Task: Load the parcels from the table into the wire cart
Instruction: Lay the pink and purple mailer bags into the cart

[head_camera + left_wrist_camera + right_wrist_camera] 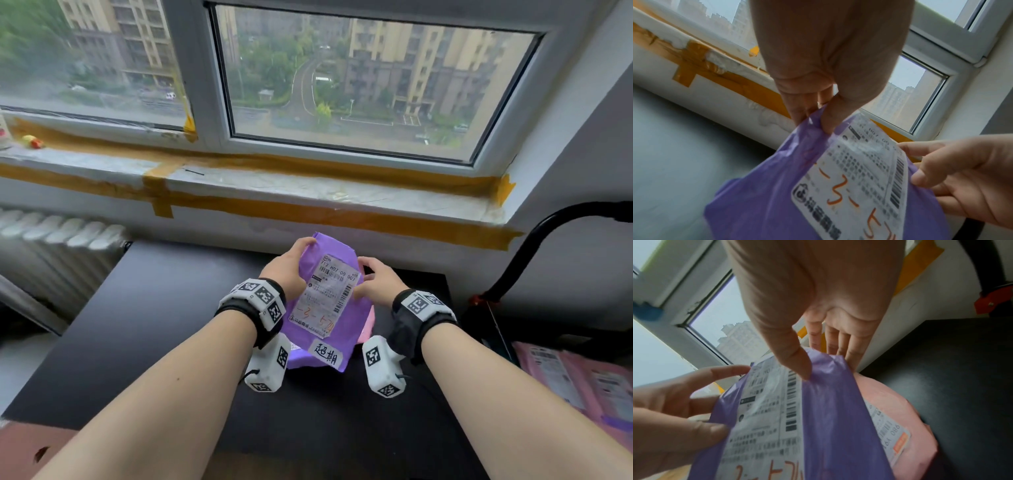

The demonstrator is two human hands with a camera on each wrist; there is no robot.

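A purple parcel bag with a white shipping label is tilted up above the black table. My left hand pinches its far left edge, thumb on top and fingers behind. My right hand grips its right edge, thumb on the front and fingers behind. Under it lies a pink parcel on the table, its edge also showing in the head view. The wire cart holds pink parcels at the lower right.
A taped windowsill runs behind the table, with a radiator at the left. The cart's black curved handle rises at the right. A brown cardboard box sits at the bottom left corner.
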